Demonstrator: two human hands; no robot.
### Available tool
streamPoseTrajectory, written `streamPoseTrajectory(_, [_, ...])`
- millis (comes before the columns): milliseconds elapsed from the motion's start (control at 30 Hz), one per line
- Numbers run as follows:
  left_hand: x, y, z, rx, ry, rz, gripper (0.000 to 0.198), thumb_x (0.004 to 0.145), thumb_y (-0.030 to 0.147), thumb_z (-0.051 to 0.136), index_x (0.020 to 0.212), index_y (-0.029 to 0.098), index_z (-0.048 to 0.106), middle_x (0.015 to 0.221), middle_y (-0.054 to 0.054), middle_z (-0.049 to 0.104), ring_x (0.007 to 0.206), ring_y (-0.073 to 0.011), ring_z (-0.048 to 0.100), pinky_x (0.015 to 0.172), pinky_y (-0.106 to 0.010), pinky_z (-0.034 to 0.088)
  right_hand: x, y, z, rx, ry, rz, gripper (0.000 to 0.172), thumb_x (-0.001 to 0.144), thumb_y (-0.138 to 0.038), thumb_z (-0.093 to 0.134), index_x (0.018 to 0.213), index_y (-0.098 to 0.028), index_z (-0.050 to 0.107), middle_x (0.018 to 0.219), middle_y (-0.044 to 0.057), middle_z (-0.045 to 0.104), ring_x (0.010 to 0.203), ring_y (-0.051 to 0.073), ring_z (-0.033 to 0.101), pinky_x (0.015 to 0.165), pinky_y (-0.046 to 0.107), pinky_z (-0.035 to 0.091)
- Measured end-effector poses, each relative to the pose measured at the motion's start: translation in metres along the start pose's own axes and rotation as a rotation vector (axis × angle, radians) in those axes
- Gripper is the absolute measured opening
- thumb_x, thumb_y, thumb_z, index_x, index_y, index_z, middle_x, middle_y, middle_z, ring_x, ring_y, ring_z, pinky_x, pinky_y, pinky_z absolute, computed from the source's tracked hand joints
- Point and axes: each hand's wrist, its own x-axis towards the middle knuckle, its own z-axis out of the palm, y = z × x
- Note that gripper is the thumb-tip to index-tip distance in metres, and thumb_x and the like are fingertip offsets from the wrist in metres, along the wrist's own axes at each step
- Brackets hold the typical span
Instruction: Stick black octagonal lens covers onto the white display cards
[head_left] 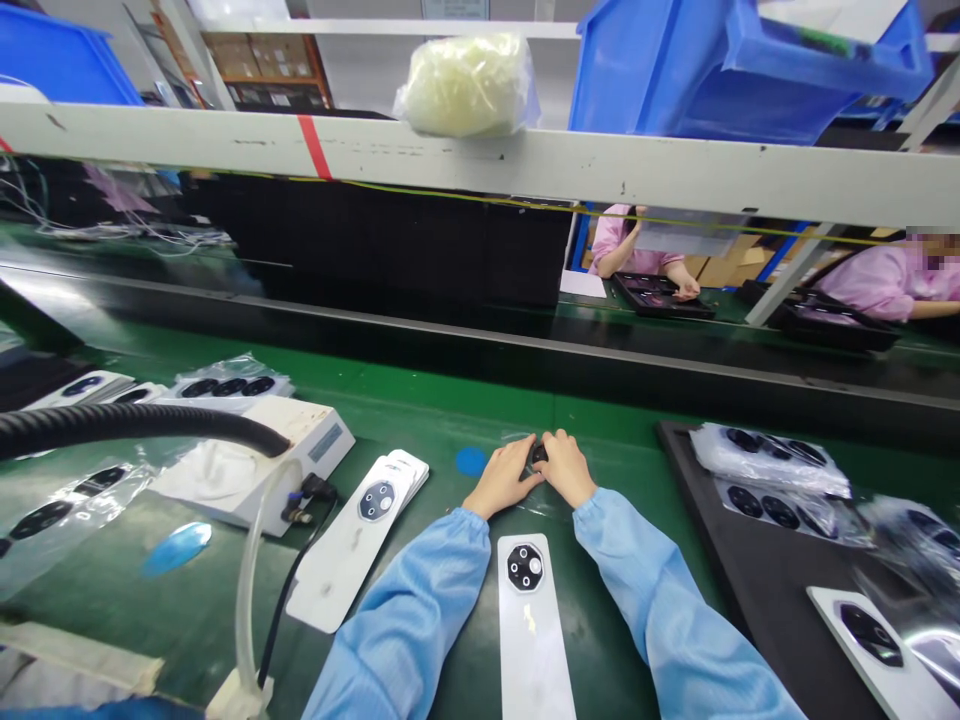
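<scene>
Nearest, a single white panel (532, 640) is lying on the green worktop (622, 420), its round black camera area (525, 567) being set at the far end. The panel is being judged thin, stiff and rather slippery, its glossy face easily marked – best taken by the long edges, with the camera area left clear. To the left of the panel, a stack of similar panels (345, 550) is being stored slightly fanned; to its right, a dark tray (757, 595) is being used as a rest for wrapped parts (772, 460).

Just beyond the panel's far end, a small dark piece (538, 453) is being handled between the left hand (507, 474) and the right hand (568, 468). Both grips are being held narrow, fingertips bunched around the piece, though whether either is fully closed on it cannot be told. The piece is being judged light and firm, easily lost from the fingers – a hold by its rim, between thumb and forefinger, is being favoured.

Beyond and left of the panel, a blue disc (472, 461) is lying flat. Farthest, beyond and right of the panel, a black case (660, 297) is being attended to by a pink-sleeved co-worker (611, 238).
</scene>
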Motion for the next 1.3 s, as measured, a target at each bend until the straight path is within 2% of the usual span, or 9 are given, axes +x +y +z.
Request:
streamPoseTrajectory(200, [0.0,0.001,0.0,-0.045,0.006,-0.004,0.067,0.087,0.04,0.056,0.145,0.017,0.032,0.146,-0.016,0.044,0.135,-0.0285,0.04,0.109,-0.047,0.033,0.005,-0.004,0.004,0.063,0.016,0.009,0.027,0.089,-0.029,0.065,0.111,-0.015,0.058,0.113,0.008,0.057,0.098,0.023,0.057,0.085,0.042,0.05])
streamPoseTrajectory(367, [-0.003,-0.001,-0.001,-0.148,0.035,0.012,0.072,0.083,0.039,0.063,0.146,0.022,0.032,0.15,-0.013,0.038,0.138,-0.0276,0.036,0.111,-0.047,0.029,0.008,0.01,0.002,0.25,0.085,-0.045,0.022,0.086,-0.026,0.067,0.103,-0.014,0.06,0.105,0.006,0.059,0.093,0.022,0.059,0.083,0.042,0.051])
streamPoseTrajectory(467, [-0.008,0.006,-0.007,-0.245,0.09,0.038,0.076,0.076,0.038,0.072,0.143,0.028,0.038,0.157,-0.007,0.026,0.141,-0.0291,0.027,0.114,-0.049,0.022,-0.002,0.024,-0.006,0.425,0.156,-0.13,0.024,0.084,-0.021,0.066,0.106,-0.015,0.059,0.103,0.006,0.06,0.091,0.019,0.06,0.083,0.036,0.051])
streamPoseTrajectory(567, [-0.016,0.021,-0.015,-0.385,0.173,0.026,0.063,0.077,0.036,0.071,0.136,0.03,0.048,0.156,-0.005,0.028,0.139,-0.0303,0.028,0.116,-0.052,0.016,-0.027,0.03,-0.016,0.572,0.244,-0.242,0.031,0.084,-0.019,0.061,0.115,-0.017,0.058,0.111,0.008,0.057,0.097,0.018,0.06,0.086,0.03,0.051])
streamPoseTrajectory(667, [-0.029,0.038,-0.023,-0.603,0.228,-0.033,0.045,0.09,0.039,0.052,0.132,0.022,0.051,0.145,-0.012,0.046,0.128,-0.0268,0.046,0.111,-0.048,0.032,-0.062,0.025,-0.024,0.662,0.297,-0.371,0.039,0.086,-0.022,0.059,0.124,-0.02,0.055,0.118,0.008,0.054,0.107,0.02,0.057,0.094,0.033,0.048])
streamPoseTrajectory(767, [-0.048,0.054,-0.03,-0.827,0.186,-0.114,0.045,0.096,0.044,0.035,0.126,0.016,0.054,0.129,-0.016,0.06,0.112,-0.0252,0.062,0.096,-0.042,0.049,-0.094,0.013,-0.028,0.719,0.306,-0.469,0.054,0.088,-0.023,0.057,0.14,-0.026,0.04,0.129,0.007,0.052,0.12,0.022,0.05,0.104,0.038,0.042])
streamPoseTrajectory(900, [-0.077,0.069,-0.037,-0.955,0.177,-0.215,0.044,0.095,0.046,0.04,0.12,0.015,0.059,0.123,-0.015,0.064,0.11,-0.0254,0.064,0.093,-0.04,0.052,-0.122,-0.001,-0.029,0.736,0.256,-0.54,0.066,0.091,-0.022,0.056,0.149,-0.029,0.024,0.139,0.006,0.047,0.129,0.023,0.043,0.111,0.043,0.037])
streamPoseTrajectory(1067, [-0.11,0.077,-0.043,-0.873,0.27,-0.289,0.034,0.089,0.04,0.055,0.111,0.015,0.064,0.12,-0.01,0.066,0.114,-0.0216,0.061,0.105,-0.037,0.045,-0.138,-0.008,-0.027,0.627,0.19,-0.623,0.068,0.094,-0.02,0.049,0.152,-0.025,0.014,0.141,0.01,0.045,0.13,0.023,0.043,0.109,0.044,0.041])
streamPoseTrajectory(1300, [-0.155,0.102,-0.051,-0.389,0.093,-0.227,0.043,0.082,0.024,0.061,0.124,0.02,0.055,0.117,-0.007,0.064,0.104,-0.0194,0.063,0.092,-0.034,0.053,-0.168,-0.025,-0.003,0.155,0.235,-0.794,0.073,0.088,-0.004,0.038,0.151,-0.006,0.001,0.145,0.023,0.037,0.132,0.03,0.04,0.102,0.048,0.048])
